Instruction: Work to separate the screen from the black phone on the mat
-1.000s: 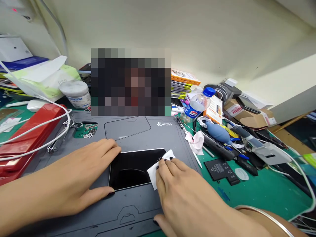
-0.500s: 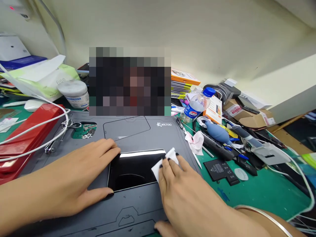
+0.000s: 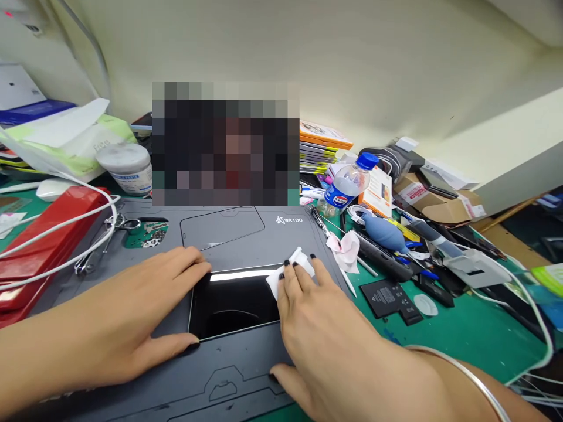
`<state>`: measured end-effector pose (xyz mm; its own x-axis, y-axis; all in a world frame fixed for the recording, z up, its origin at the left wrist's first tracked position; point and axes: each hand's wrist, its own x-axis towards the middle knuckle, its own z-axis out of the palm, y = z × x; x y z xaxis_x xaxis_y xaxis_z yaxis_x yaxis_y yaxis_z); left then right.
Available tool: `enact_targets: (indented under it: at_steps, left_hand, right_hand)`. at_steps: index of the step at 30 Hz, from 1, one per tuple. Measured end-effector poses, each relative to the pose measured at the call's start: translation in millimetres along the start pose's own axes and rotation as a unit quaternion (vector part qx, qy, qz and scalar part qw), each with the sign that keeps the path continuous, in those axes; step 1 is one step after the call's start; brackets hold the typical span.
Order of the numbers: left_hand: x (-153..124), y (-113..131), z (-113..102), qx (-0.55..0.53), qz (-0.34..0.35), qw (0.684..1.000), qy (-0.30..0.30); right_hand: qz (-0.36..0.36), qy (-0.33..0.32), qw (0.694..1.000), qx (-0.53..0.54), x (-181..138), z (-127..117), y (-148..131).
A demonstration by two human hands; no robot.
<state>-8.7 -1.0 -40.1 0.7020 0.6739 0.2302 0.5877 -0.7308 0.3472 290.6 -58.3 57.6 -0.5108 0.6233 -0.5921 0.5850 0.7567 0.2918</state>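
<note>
A phone (image 3: pixel 235 302) with a dark, glossy screen lies face up on a grey work mat (image 3: pixel 240 366). My left hand (image 3: pixel 145 308) grips its left end, the thumb along the near edge and the fingers at the far edge. Over the phone's right end, my right hand (image 3: pixel 329 328) presses a folded white wipe (image 3: pixel 304 261) under its outstretched fingers. The right thumb stands apart, near the mat's front edge. Hand and wipe cover the phone's right end.
To the left lie a red case (image 3: pixel 57 234), white cables and tweezers (image 3: pixel 123 223). A paste jar (image 3: pixel 127 167) stands behind. On the right are a plastic bottle (image 3: pixel 349 184), a blue air blower (image 3: pixel 385 233), a phone battery (image 3: pixel 391 299) and crowded tools. A pixelated block hides the back.
My right hand and the wipe have shifted slightly away from me and leftward across the phone's right end. The left hand keeps its grip. The whole view has moved a little.
</note>
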Motion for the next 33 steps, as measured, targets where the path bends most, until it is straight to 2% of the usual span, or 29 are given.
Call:
enact_targets:
  at_steps: [4, 6, 10, 12, 18, 24, 29, 33]
  left_hand:
    - [-2, 5, 5, -0.006, -0.004, 1.000, -0.002]
    - [-1, 2, 3, -0.014, -0.005, 1.000, -0.004]
    - [4, -10, -8, -0.022, 0.033, 0.998, -0.039]
    - [6, -14, -13, -0.025, 0.048, 0.997, -0.057]
    - [8, -13, -17, -0.021, 0.035, 0.996, -0.075]
    - [18, -6, -21, -0.022, 0.024, 0.994, -0.102]
    - [30, 13, -12, -0.029, -0.026, 0.998, -0.041]
    - [36, 20, -8, -0.036, -0.021, 0.999, -0.024]
  right_hand:
    - [-0.030, 0.063, 0.997, -0.042, -3, 16, -10]
    - [-0.041, 0.075, 0.996, -0.022, -2, 17, -11]
    - [0.003, 0.094, 0.996, 0.004, 0, 17, -13]
    - [0.002, 0.122, 0.993, -0.002, 0, 25, -19]
    - [0.021, 0.243, 0.969, -0.038, -4, 53, -39]
    - [0.010, 0.287, 0.955, -0.078, -4, 55, -45]
    - [0.007, 0.307, 0.948, -0.080, 2, 55, -50]
    - [-0.044, 0.303, 0.950, -0.067, 14, 42, -47]
